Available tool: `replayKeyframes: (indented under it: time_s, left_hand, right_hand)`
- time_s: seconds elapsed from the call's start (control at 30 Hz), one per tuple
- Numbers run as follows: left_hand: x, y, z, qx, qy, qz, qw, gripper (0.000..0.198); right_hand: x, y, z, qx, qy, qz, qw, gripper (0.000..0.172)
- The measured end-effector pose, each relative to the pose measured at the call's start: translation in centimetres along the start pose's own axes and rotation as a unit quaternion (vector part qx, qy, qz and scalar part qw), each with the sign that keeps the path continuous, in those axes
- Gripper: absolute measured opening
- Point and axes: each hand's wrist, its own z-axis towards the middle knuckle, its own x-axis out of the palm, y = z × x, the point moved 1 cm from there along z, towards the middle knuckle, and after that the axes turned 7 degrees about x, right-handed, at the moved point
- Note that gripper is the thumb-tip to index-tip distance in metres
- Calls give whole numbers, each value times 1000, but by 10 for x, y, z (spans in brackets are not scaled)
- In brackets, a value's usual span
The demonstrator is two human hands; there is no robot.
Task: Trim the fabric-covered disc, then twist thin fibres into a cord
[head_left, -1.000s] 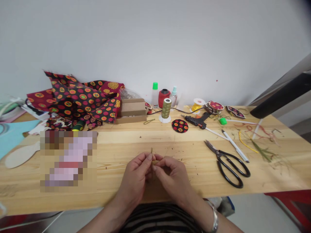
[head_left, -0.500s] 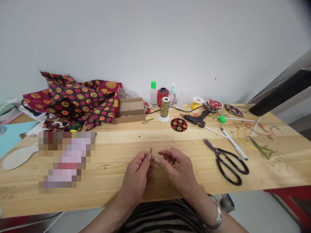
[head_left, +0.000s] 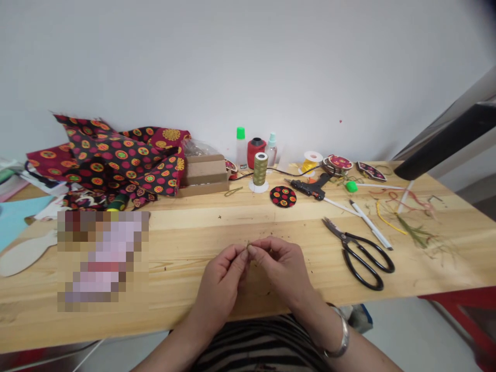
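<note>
My left hand (head_left: 221, 281) and my right hand (head_left: 284, 266) meet at their fingertips above the front middle of the table. Between both thumbs and forefingers pokes the end of a small olive-green piece of thread (head_left: 248, 244). The rest of it is hidden by the fingers. Straight ahead stands a spool of olive thread (head_left: 260, 170), with a small looped cord (head_left: 233, 191) to its left. A round fabric-covered disc (head_left: 282, 197) lies to its right. Black-handled scissors (head_left: 358, 253) rest to the right of my hands.
A glue gun (head_left: 310, 186), white sticks, a marker (head_left: 371, 225) and loose thread scraps (head_left: 420, 232) lie on the right. Patterned cloth (head_left: 116, 155) and a cardboard box (head_left: 205, 175) are at the back left. Nearer are a wooden paddle shape (head_left: 25, 256) and a blurred-out item (head_left: 106, 258).
My right fingertips have moved left and closed onto the thread beside the left fingertips; before, they were slightly apart. The whole view has shifted a little.
</note>
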Motion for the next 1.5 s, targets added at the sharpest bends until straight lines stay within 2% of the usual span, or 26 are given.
replayKeyframes:
  time_s: [0.3,0.43,0.6,0.7,0.8,0.87,1.03,1.5]
  left_hand:
    - [0,1,-2,-25,16,-35,999,20]
    - [1,0,-1,-36,14,-61,997,22]
    - [2,1,0,-42,7,-91,995,21]
    - [2,1,0,-43,6,-99,994,20]
    - [2,1,0,-37,4,-91,995,20]
    - [2,1,0,-30,7,-87,996,20]
    - [2,-1,0,-32,15,-84,996,19]
    - [3,-3,-1,-42,20,-85,995,19]
  right_hand:
    - [0,0,1,-8,21,-4,1000,13]
    - [-4,0,5,-12,-10,-19,1000,14]
    - [-17,-2,13,-34,-44,-12,998,34]
    - [-20,-1,15,-40,-11,6,999,15]
    - [-17,0,13,15,58,41,997,19]
    - [-15,1,10,49,79,52,994,14]
    - [-9,2,8,69,72,68,993,10]
    - [-7,6,7,58,70,57,994,13]
